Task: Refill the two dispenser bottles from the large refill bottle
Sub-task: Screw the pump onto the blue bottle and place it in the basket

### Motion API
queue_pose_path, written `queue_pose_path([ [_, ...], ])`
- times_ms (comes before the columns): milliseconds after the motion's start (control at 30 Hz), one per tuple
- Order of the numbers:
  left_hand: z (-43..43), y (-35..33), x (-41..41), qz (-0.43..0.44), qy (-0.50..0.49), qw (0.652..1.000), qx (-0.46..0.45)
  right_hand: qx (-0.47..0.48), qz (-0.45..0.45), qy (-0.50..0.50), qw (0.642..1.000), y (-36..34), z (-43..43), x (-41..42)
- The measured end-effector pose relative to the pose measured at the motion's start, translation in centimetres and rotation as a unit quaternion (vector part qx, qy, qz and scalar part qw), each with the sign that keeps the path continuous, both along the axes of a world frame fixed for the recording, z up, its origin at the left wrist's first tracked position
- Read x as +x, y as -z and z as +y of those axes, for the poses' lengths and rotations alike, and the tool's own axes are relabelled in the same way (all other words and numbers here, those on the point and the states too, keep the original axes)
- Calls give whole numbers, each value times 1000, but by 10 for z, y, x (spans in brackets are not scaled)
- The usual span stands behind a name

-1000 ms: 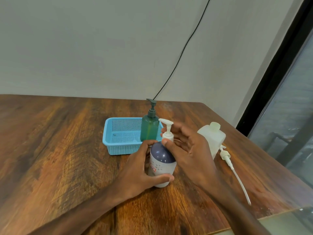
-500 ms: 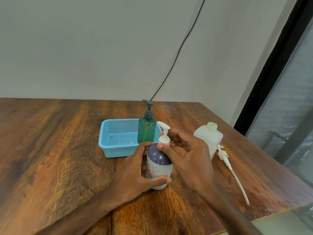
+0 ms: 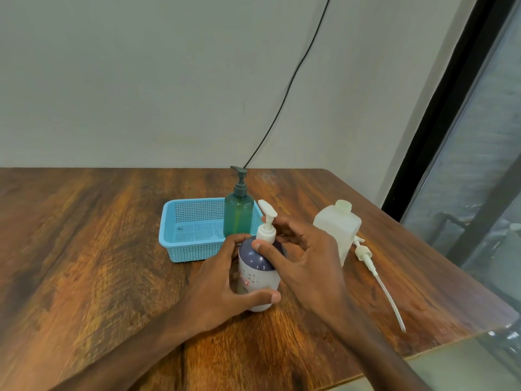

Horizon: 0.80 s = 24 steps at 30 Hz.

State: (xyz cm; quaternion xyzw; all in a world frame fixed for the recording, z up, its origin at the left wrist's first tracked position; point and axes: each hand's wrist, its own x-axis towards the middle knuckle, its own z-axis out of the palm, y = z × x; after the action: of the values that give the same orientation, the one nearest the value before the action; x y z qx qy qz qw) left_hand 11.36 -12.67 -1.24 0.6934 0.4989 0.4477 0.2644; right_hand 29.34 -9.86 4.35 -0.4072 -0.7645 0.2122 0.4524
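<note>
A white dispenser bottle with a dark blue top (image 3: 258,270) stands on the wooden table (image 3: 84,249). My left hand (image 3: 222,289) grips its body. My right hand (image 3: 304,258) pinches the collar of its white pump head (image 3: 266,224). Behind it a green dispenser bottle (image 3: 238,213) with a grey pump stands in the blue basket (image 3: 189,249). To the right stands a translucent white bottle (image 3: 337,232) with an open neck. Its pump with a long tube (image 3: 377,280) lies on the table beside it.
The table's right edge (image 3: 423,249) runs along a dark window frame (image 3: 439,108). A black cable (image 3: 290,83) hangs down the wall behind the basket. The table's near right corner (image 3: 496,328) lies just beyond the tube's end.
The pump spout has turned from pointing right to pointing away and left under my right fingers. My left hand keeps its grip on the bottle's body.
</note>
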Motion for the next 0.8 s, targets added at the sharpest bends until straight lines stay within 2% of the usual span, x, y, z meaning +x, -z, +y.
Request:
queue_pose_path([
  [133,-2,-16,-12,41,58,997,-11,-60,2,-39,997,12,-4,7],
  [267,1,-37,-21,-22,86,996,-4,-92,21,-76,993,28,-4,6],
  [367,8,-50,-11,-49,43,998,10,-71,44,-77,994,29,-2,4],
  [567,16,-53,4,-6,-42,998,54,-65,14,-88,994,29,6,15],
  [800,17,-49,28,-47,-136,985,95,-62,15,-75,995,32,4,17],
])
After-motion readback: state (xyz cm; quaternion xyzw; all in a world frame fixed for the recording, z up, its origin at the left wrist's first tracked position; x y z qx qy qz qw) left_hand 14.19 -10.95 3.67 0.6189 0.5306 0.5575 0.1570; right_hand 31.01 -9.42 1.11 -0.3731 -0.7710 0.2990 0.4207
